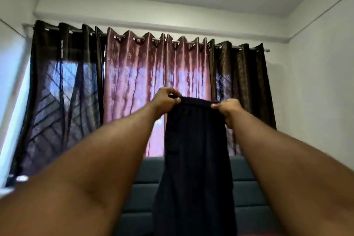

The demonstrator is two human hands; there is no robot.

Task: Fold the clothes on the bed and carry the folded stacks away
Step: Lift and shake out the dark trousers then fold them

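A dark navy garment [195, 159] hangs straight down in front of me, held up high by its gathered top edge. My left hand [164, 102] pinches the left end of that edge, thumb over the cloth. My right hand [229, 110] grips the right end. Both arms are stretched out and raised. The garment's lower part runs out of the bottom of the view. The bed's surface and the other clothes are hidden below the frame.
A padded blue-grey headboard [247, 182] stands behind the garment. Above it hang brown and pink curtains [134, 86] on a rod over a window. White walls close in on both sides.
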